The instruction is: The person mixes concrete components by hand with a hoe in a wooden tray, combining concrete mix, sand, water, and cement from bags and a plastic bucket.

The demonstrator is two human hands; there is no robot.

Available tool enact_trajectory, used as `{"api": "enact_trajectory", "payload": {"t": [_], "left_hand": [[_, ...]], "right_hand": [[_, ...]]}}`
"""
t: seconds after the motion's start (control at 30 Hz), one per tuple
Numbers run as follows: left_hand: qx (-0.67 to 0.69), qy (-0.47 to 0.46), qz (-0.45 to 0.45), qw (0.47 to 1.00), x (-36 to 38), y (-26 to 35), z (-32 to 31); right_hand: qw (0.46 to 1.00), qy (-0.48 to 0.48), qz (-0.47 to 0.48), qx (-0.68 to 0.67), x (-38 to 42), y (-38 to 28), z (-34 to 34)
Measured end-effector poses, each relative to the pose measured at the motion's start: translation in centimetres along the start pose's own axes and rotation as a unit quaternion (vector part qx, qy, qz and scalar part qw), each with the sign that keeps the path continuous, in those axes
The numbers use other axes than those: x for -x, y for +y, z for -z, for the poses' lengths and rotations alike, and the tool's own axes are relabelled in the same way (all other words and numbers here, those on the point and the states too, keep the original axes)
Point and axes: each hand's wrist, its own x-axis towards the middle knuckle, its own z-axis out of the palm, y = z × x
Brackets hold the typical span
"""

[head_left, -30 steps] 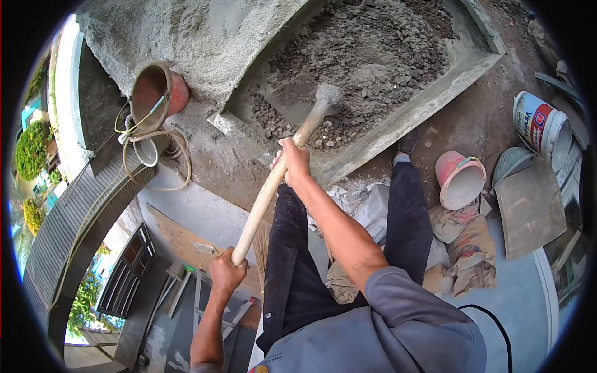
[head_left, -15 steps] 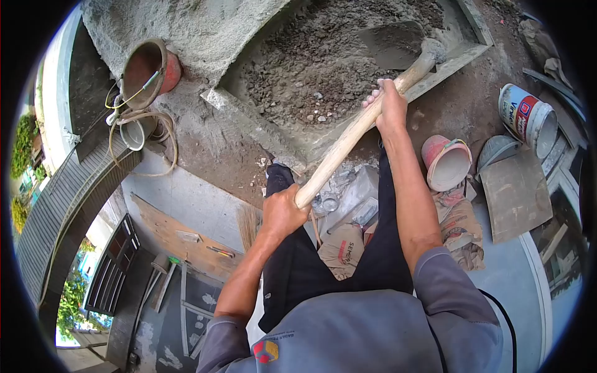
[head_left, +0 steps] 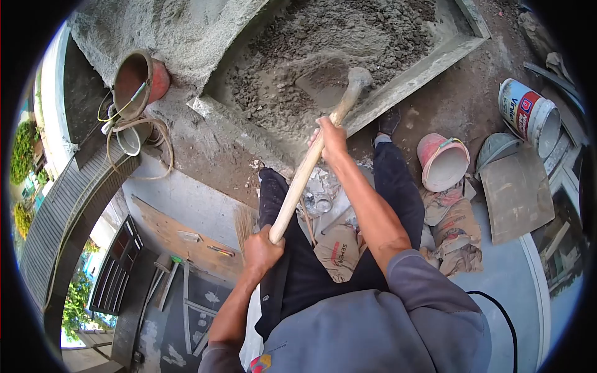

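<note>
Below, hoe blade point(head_left: 323, 81) in mortar-filled trough point(head_left: 429, 62), empty pink bucket point(head_left: 443, 163)

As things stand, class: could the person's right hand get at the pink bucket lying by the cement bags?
Probably not at once: the right hand grips the hoe handle, and the pink bucket lies beyond the right leg.

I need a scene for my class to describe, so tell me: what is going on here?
A person stands over a mixing trough of grey mortar mix and works it with a hoe. The right hand grips the wooden handle near the blade, and the left hand holds its end. The blade sits in the mix. A pink bucket and cement bags lie to the right.
</note>
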Motion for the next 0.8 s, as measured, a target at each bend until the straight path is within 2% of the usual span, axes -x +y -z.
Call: {"api": "enact_trajectory", "payload": {"t": [0.07,0.2,0.33,0.4,0.5,0.67,0.73,0.8], "left_hand": [[0.048,0.036,-0.06,0.996,-3.4,3.3,-2.0],[0.093,0.041,-0.122,0.987,-7.8,7.4,-3.4],[0.123,0.098,-0.203,0.967,-8.9,10.7,0.2],[0.114,0.118,-0.217,0.962,-8.3,10.2,2.7],[0.09,0.118,-0.204,0.968,-7.4,6.9,5.5],[0.008,0.094,-0.069,0.993,-5.4,-1.8,8.4],[-0.008,0.071,-0.035,0.997,-4.1,-3.3,8.3],[0.012,0.054,-0.008,0.998,-2.6,-2.8,6.3]], "right_hand": [[0.997,0.001,0.076,0.023,-1.2,-6.4,0.5],[0.985,-0.01,0.17,0.038,-0.5,-15.2,0.1],[0.97,-0.018,0.24,0.02,2.4,-21.9,-1.5],[0.972,-0.037,0.231,0.004,2.7,-23.3,-2.6],[0.978,-0.057,0.2,-0.018,2.2,-19.2,-6.0],[0.995,-0.078,0.067,-0.01,-2.7,-3.1,-12.7],[0.996,-0.083,0.036,-0.002,-3.8,1.5,-13.3],[0.996,-0.083,0.003,0.043,-4.5,3.1,-12.4]]}}
